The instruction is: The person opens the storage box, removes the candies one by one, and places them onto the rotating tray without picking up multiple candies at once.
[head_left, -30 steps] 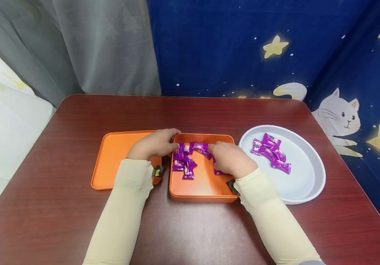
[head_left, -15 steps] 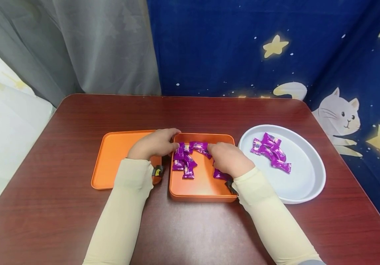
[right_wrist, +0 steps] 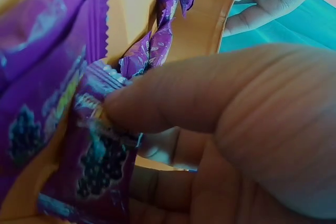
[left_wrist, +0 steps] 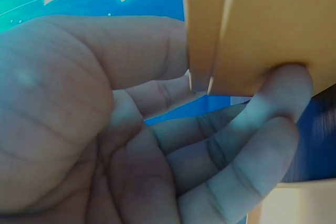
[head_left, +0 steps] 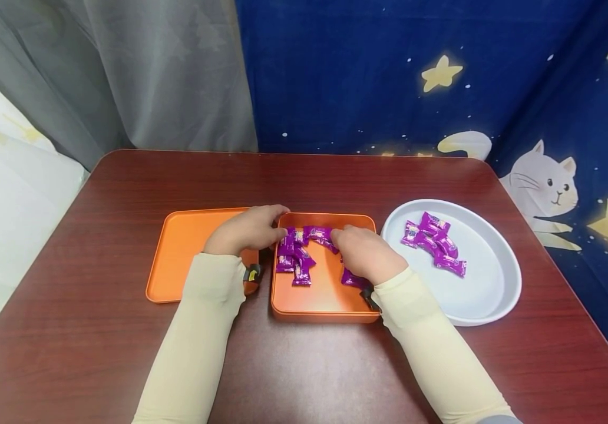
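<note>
Your left hand (head_left: 245, 231) has its grip clamped on the left wall of the orange box (head_left: 325, 299), with fingertips against the outside. Your right hand (head_left: 370, 254) is over the right part of the box, its grip pinching 1 purple packet (right_wrist: 102, 166): your thumb crosses a face printed with dark grapes. That packet is in the box, with another just beside it. Other purple packets (head_left: 301, 274) bunch along the left wall and the back. Just right of the box, a white dish (head_left: 486, 294) holds a small heap of matching packets (head_left: 431, 243). At your left, a shallow orange tray (head_left: 177, 259) lies on the counter (head_left: 288, 377), partly hidden by your left hand.
</note>
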Motion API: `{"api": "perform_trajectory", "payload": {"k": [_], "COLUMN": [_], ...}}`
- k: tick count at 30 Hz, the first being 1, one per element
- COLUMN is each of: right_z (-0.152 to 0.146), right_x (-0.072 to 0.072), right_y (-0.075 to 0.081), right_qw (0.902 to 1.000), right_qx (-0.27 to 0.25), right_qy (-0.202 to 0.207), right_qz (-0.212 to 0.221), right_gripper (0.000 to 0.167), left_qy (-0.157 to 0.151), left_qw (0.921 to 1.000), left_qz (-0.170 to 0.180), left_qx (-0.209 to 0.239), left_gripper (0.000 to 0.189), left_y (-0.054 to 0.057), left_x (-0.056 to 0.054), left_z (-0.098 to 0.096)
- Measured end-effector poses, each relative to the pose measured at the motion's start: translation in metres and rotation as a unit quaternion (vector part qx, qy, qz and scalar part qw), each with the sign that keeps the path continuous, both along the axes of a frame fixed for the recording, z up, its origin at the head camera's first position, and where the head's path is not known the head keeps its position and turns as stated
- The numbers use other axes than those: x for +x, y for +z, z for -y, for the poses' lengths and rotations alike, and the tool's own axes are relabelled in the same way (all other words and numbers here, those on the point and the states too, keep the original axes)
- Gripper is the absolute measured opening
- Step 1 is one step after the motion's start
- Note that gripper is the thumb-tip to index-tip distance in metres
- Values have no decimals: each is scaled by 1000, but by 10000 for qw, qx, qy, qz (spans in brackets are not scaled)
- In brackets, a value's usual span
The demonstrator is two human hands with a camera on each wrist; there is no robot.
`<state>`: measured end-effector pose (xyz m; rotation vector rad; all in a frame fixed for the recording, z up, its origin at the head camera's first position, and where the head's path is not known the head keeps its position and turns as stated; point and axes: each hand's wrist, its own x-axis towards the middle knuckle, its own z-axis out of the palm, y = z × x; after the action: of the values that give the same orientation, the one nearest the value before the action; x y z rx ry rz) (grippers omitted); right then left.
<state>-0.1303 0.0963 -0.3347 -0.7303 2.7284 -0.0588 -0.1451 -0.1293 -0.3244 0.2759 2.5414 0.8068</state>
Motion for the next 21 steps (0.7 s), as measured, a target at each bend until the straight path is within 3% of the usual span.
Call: {"api": "perform_trajectory", "payload": {"k": [14,21], "right_z": [-1,-1], "right_x": [0,1], "right_y": [2,8], "right_qw": [9996,9988], "right_qx": [-271,-469], "right_qy": [-26,62], "right_qz": [-53,-128], "right_gripper": [37,28], "left_qy": [-68,-44], "left_qw": [10000,10000], "left_qz": [-36,-54], "left_qx": [4,25], "left_gripper": [52,52], "left_y": [-1,-2], "left_x": [-1,0], "left_z": [0,0]}}
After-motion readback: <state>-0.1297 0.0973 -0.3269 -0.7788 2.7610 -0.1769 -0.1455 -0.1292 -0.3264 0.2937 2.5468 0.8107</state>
